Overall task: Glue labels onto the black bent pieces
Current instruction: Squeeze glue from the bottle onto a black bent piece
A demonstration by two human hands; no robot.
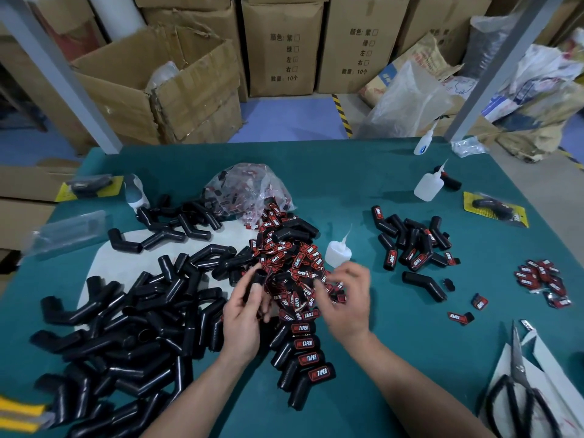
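Over the middle of the green worktop (347, 172), my left hand (243, 314) grips one black bent piece (255, 281). My right hand (347, 298) is blurred above the label pile (294, 267), fingers loosely curled; whether it pinches a label I cannot tell. I judge this the label-picking step. Next I need one label singled out, then the glue bottle (338, 252) just beyond.

Bare table (395, 314) lies between label heap (294, 270) and scissors (518, 374).

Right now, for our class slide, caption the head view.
Left hand holds a black bent piece; right hand hovers over the label pile.
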